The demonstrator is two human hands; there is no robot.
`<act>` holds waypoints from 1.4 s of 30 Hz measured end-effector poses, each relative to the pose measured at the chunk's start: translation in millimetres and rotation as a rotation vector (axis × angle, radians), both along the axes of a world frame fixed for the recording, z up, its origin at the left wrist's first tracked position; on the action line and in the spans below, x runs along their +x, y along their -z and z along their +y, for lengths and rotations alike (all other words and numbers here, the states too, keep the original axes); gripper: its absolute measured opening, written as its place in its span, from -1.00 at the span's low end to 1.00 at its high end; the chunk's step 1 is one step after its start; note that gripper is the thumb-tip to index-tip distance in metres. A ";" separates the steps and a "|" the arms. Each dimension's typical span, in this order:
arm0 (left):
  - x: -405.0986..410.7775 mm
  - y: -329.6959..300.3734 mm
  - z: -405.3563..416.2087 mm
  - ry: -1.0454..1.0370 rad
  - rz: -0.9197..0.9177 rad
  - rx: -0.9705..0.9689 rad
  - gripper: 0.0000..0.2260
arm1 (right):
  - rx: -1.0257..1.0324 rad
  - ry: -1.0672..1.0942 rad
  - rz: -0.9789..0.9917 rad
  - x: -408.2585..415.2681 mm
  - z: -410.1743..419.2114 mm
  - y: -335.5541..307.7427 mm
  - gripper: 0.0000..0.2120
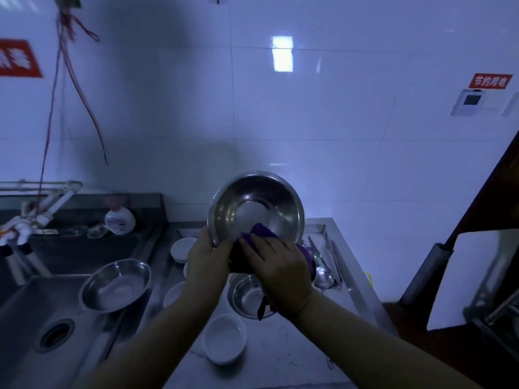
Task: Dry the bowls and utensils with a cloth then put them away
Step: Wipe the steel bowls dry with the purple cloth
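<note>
A white bowl (224,342) sits nearest on the table (280,360). Above it, the left hand (206,262) grips the rim of a tipped metal bowl (255,209). The right hand (280,269) presses a purple cloth (259,233) inside its lower edge.

Only two forearms and two hands of the person are visible, and both come into the picture from the near edge. The arms are bare up to the edge of the picture; no sleeve covers them. The left hand (206,265) and the right hand (280,269) are also bare, without gloves. No ring, watch or bracelet can be seen on the fingers or wrists. The light is dim and bluish, so small details are not clear.
</note>
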State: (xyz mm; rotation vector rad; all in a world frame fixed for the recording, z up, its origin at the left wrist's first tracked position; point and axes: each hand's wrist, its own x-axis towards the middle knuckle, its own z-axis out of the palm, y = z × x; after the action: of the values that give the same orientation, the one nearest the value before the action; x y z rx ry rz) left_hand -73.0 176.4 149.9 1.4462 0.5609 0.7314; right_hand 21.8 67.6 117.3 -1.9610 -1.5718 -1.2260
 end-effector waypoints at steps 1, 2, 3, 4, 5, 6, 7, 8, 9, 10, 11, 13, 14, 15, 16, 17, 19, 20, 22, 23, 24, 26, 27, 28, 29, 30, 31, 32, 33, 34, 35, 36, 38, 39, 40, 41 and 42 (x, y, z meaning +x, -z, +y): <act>-2.1 -1.9 4.5 -0.012 0.011 0.024 -0.78 | -0.008 -0.019 -0.026 -1.2 0.9 0.1 -0.75; -4.4 -3.8 9.4 -0.017 0.036 0.072 -0.75 | -0.017 -0.043 -0.060 -0.4 0.8 0.5 -0.76; -7.1 -7.0 14.0 -0.015 0.064 0.126 -0.73 | -0.025 -0.070 -0.096 2.4 0.2 0.6 -0.77; -10.3 -11.5 18.6 -0.003 0.093 0.177 -0.73 | -0.036 -0.100 -0.130 7.1 -0.6 0.0 -0.78; -13.2 -16.4 24.3 0.018 0.127 0.221 -0.75 | -0.055 -0.133 -0.157 12.7 -1.4 -2.2 -0.79; -16.4 -21.9 30.6 0.045 0.162 0.256 -0.77 | -0.083 -0.168 -0.184 19.1 -2.4 -4.6 -0.81; -19.3 -27.7 37.7 0.077 0.194 0.287 -0.78 | -0.115 -0.206 -0.222 25.9 -3.5 -7.4 -0.82; -21.7 -33.0 45.4 0.109 0.231 0.324 -0.78 | -0.152 -0.247 -0.269 32.8 -4.7 -10.8 -0.83; -24.6 -37.3 51.7 0.132 0.265 0.369 -0.77 | -0.198 -0.283 -0.313 39.5 -6.0 -14.6 -0.83; -27.6 -40.8 55.1 0.139 0.288 0.407 -0.73 | -0.239 -0.311 -0.347 44.7 -7.1 -18.2 -0.83; -30.1 -41.9 56.5 0.125 0.286 0.417 -0.71 | -0.256 -0.331 -0.364 47.7 -7.5 -21.1 -0.83; -34.3 -35.5 50.7 0.043 0.212 0.366 -0.71 | -0.225 -0.332 -0.339 46.5 -5.4 -22.9 -0.86; -35.9 -28.1 43.9 0.000 0.160 0.320 -0.75 | -0.193 -0.305 -0.315 41.9 -2.1 -21.3 -0.86; -36.4 -19.0 35.3 -0.021 0.108 0.268 -0.78 | -0.157 -0.260 -0.284 34.7 2.7 -18.5 -0.86; -36.2 -9.2 25.8 -0.015 0.068 0.211 -0.80 | -0.116 -0.208 -0.245 25.7 9.1 -14.5 -0.85; -35.0 0.3 17.6 0.006 0.031 0.143 -0.79 | -0.077 -0.164 -0.200 15.7 16.3 -10.5 -0.84; -31.1 11.7 9.0 0.005 -0.056 -0.009 -0.75 | -0.027 -0.114 -0.115 -2.6 29.1 -3.4 -0.81; -30.0 13.3 9.2 -0.007 -0.095 -0.065 -0.76 | -0.016 -0.100 -0.084 -9.8 33.4 -0.1 -0.80; -29.5 13.2 14.6 -0.007 -0.137 -0.124 -0.80 | -0.011 -0.079 -0.055 -17.6 36.7 7.4 -0.76; -29.8 13.1 18.1 0.002 -0.133 -0.123 -0.79 | -0.011 -0.076 -0.058 -18.6 36.6 11.0 -0.75; -30.7 12.9 21.2 0.013 -0.115 -0.095 -0.78 | -0.014 -0.080 -0.072 -17.5 35.6 14.2 -0.74; -33.0 9.9 26.2 0.036 -0.060 0.005 -0.76 | -0.038 -0.117 -0.124 -9.2 31.5 17.5 -0.75; -34.2 6.6 30.1 0.043 -0.026 0.054 -0.74 | -0.064 -0.147 -0.155 -2.5 28.2 16.5 -0.77; -34.4 2.9 35.5 0.048 0.013 0.094 -0.72 | -0.098 -0.175 -0.190 5.2 24.0 14.1 -0.78; -34.3 -1.4 42.8 0.058 0.063 0.137 -0.70 | -0.135 -0.199 -0.230 13.1 19.7 10.7 -0.79; -33.6 -5.9 50.5 0.085 0.121 0.190 -0.68 | -0.168 -0.218 -0.270 20.6 15.8 6.8 -0.79; -32.7 -9.7 57.5 0.127 0.171 0.232 -0.69 | -0.191 -0.233 -0.297 26.6 12.9 3.0 -0.80; -31.0 -12.2 62.6 0.156 0.196 0.251 -0.71 | -0.202 -0.244 -0.308 30.8 11.0 -0.2 -0.82; -29.2 -13.4 64.9 0.152 0.194 0.251 -0.74 | -0.204 -0.251 -0.301 33.2 10.2 -2.3 -0.83; -27.4 -12.9 63.6 0.105 0.172 0.247 -0.77 | -0.200 -0.247 -0.288 33.6 10.2 -3.3 -0.83; -26.0 -11.4 59.0 0.034 0.135 0.245 -0.78 | -0.188 -0.236 -0.273 32.2 11.5 -3.1 -0.82; -24.3 -7.7 51.7 -0.024 0.097 0.247 -0.78 | -0.168 -0.218 -0.253 28.9 14.0 -2.1 -0.81; -20.6 5.6 32.5 -0.054 0.027 0.226 -0.76 | -0.100 -0.166 -0.192 17.7 22.1 1.9 -0.80; -18.3 13.3 24.8 -0.064 -0.002 0.183 -0.75 | -0.063 -0.141 -0.160 11.9 26.5 4.2 -0.79; -16.1 19.5 20.5 -0.091 -0.029 0.130 -0.74 | -0.035 -0.123 -0.131 6.6 30.3 6.3 -0.79; -13.7 23.3 19.6 -0.116 -0.050 0.079 -0.74 | -0.020 -0.112 -0.109 2.8 32.4 7.7 -0.79; -11.8 24.2 20.7 -0.111 -0.058 0.045 -0.75 | -0.015 -0.108 -0.098 0.9 32.7 9.5 -0.79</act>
State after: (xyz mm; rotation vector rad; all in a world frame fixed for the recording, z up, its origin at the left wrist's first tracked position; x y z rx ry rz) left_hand -84.9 197.1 125.7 1.4392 0.5870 0.8761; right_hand 22.8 100.3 107.8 -1.8244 -1.7144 -1.2871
